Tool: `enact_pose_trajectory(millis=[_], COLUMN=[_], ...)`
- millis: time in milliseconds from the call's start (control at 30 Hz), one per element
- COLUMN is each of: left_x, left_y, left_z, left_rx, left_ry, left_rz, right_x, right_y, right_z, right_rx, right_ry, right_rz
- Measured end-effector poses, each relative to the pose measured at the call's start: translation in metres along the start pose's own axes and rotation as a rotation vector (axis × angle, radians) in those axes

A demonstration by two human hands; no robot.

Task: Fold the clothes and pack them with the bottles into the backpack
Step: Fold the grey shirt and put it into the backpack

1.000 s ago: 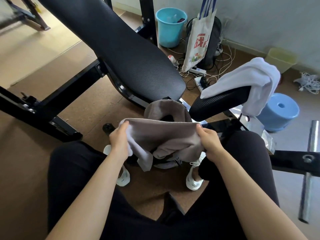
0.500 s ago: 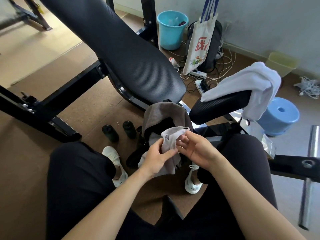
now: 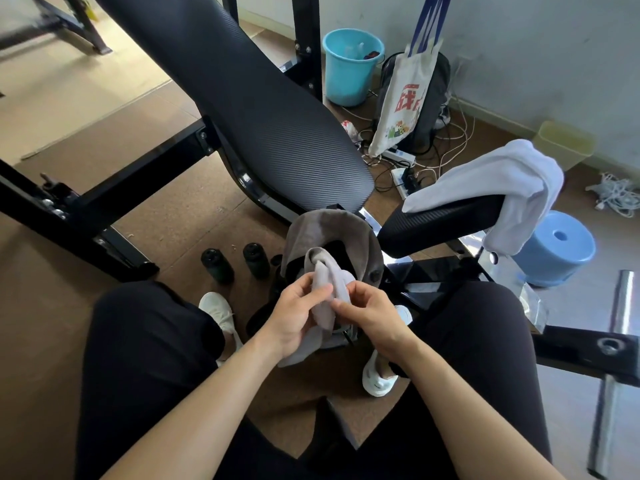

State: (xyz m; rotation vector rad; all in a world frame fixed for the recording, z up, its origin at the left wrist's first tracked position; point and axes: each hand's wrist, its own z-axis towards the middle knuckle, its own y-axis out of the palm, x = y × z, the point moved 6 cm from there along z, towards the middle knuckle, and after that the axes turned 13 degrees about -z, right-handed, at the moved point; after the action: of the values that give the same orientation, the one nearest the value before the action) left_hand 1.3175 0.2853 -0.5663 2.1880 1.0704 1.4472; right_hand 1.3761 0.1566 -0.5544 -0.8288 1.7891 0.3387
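Head view: left hand and right hand both pinch grey cloth over backpack. Loose tail at 6 o'clock may unroll, spoiling fold.

The backpack stands on the floor between the person's feet, before the inclined backrest. Two bottles stand on the floor just left of it. The left hand and right hand hold a garment above it. A cloth hangs over the seat pad at right
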Motion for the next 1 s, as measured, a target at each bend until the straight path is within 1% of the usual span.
enact_pose_trajectory(millis=[67,133,167,233,333,400,467,600,733,867,933,1000], left_x=[0.000,-0.001,-0.001,0.000,0.009,0.020,0.027,0.023,0.021,0.020,0.019,0.019], left_y=[0.005,0.006,0.004,-0.002,-0.015,-0.017,-0.009,0.007,0.003,0.007,0.008,0.009], left_z=[-0.001,-0.002,-0.002,-0.001,-0.001,-0.004,-0.009,-0.014,-0.010,-0.009,-0.008,-0.008], left_rx=[-0.091,-0.112,-0.076,0.048,0.232,0.277,0.237,0.114,0.098,0.054,0.031,0.014], left_ry=[-0.033,-0.044,-0.030,0.026,0.156,0.275,0.373,0.438,0.489,0.507,0.514,0.539], left_rz=[-0.009,-0.015,-0.011,-0.014,0.000,0.126,0.270,0.433,0.522,0.571,0.598,0.668], right_x=[-0.003,-0.004,-0.004,-0.005,-0.008,-0.010,-0.012,-0.018,-0.015,-0.015,-0.017,-0.021], right_y=[-0.005,-0.008,-0.009,-0.010,-0.017,-0.020,-0.019,-0.009,-0.008,-0.009,-0.010,-0.016], right_z=[0.000,0.000,-0.001,-0.001,-0.003,-0.005,-0.007,-0.010,-0.008,-0.009,-0.009,-0.009], right_rx=[0.049,0.080,0.093,0.119,0.183,0.209,0.194,0.107,0.085,0.138,0.188,0.273], right_ry=[-0.021,-0.030,-0.034,-0.047,-0.072,-0.089,-0.108,-0.133,-0.117,-0.138,-0.182,-0.248], right_rz=[0.036,0.058,0.060,0.057,0.042,0.041,0.043,0.070,0.109,0.030,-0.069,-0.220])
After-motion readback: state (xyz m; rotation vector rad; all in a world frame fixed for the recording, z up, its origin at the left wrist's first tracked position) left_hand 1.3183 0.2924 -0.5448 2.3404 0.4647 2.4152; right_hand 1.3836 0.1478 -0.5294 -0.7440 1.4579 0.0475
